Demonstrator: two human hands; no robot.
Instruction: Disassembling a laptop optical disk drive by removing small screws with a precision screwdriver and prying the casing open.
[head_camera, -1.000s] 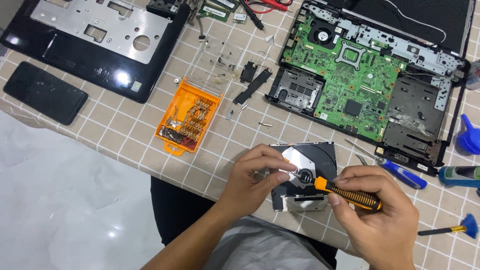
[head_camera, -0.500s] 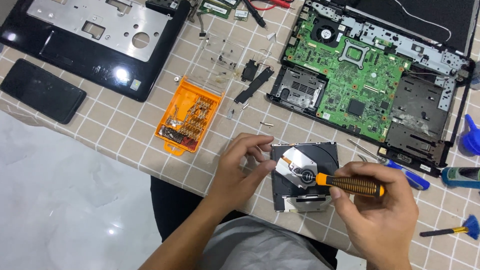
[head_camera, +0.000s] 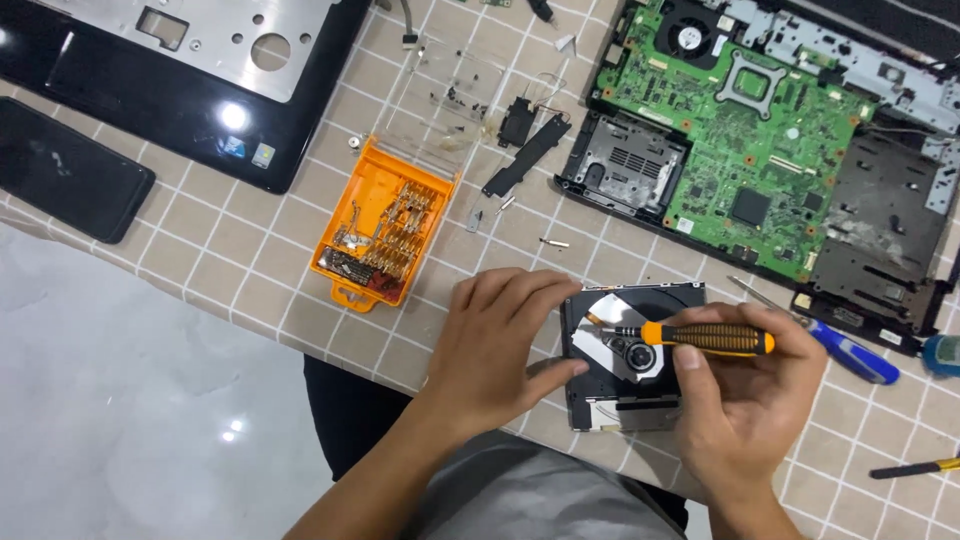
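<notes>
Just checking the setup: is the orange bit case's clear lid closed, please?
No, the orange bit case lies open, its clear lid flipped back flat on the table.
</notes>
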